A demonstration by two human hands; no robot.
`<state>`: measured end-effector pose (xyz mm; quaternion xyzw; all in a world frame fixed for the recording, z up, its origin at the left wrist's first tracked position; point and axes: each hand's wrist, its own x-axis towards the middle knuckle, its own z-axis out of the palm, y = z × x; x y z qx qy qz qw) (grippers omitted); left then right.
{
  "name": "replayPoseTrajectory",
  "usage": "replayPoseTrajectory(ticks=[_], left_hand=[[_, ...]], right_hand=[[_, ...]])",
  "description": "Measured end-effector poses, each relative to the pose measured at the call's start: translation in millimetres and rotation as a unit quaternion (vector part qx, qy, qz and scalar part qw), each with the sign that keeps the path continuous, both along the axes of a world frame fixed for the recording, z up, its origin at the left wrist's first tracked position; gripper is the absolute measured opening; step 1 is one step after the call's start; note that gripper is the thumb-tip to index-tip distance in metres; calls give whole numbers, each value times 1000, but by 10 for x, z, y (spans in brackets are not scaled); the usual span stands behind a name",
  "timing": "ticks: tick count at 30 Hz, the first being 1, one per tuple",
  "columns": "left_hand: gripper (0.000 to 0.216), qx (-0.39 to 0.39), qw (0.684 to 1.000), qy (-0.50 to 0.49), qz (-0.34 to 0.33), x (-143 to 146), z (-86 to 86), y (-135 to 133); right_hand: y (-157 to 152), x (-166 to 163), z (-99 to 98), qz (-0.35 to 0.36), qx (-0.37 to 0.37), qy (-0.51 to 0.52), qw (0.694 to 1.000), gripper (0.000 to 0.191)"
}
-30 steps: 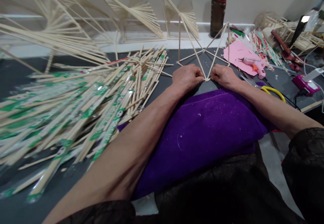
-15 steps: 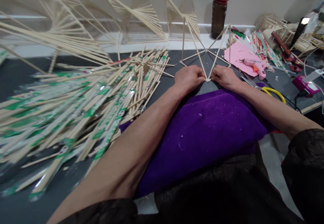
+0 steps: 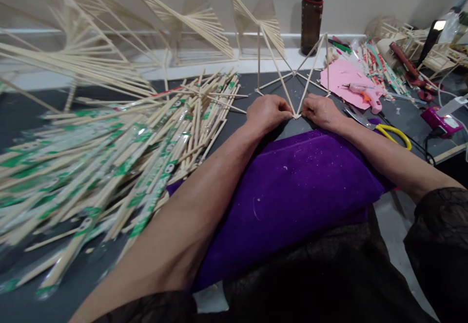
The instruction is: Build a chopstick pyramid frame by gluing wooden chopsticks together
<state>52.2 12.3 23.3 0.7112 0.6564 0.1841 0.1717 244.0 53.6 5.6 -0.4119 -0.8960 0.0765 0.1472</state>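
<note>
Head view, left to right: one large heap of wrapped chopsticks (image 3: 109, 162), too many to be counted; one purple cushion (image 3: 292, 191); left hand (image 3: 266, 113) and right hand (image 3: 321, 111), both pinched narrow on the near joint of one stick frame (image 3: 292, 77), standing on the dark table (image 3: 22, 113) just beyond the cushion; since a second ago no shift in either pinch is noted, so the joint is judged as being held to set; one bottle (image 3: 311, 18); one glue gun (image 3: 365, 94); one pair of yellow-handled scissors (image 3: 387, 130).
</note>
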Motion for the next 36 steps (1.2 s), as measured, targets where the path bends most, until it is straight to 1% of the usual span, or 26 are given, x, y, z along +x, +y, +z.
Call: replayPoseTrajectory(ticks=[6,13,27,36], left_hand=[[21,-3,1000,2,-7,-6,-3,7],[21,0,1000,-13,-4,-15,-4,12],[21,-6,1000,-17,7,-19,-33,40],[23,-11,1000,-12,6,4,-1,13]], right_hand=[[-19,-5,19,-4,0,-5,1000,15],[14,-9,-40,5,20,8,1000,16],[7,-1,-25,6,14,10,1000,17],[0,-3,-23,1,8,7,1000,16]])
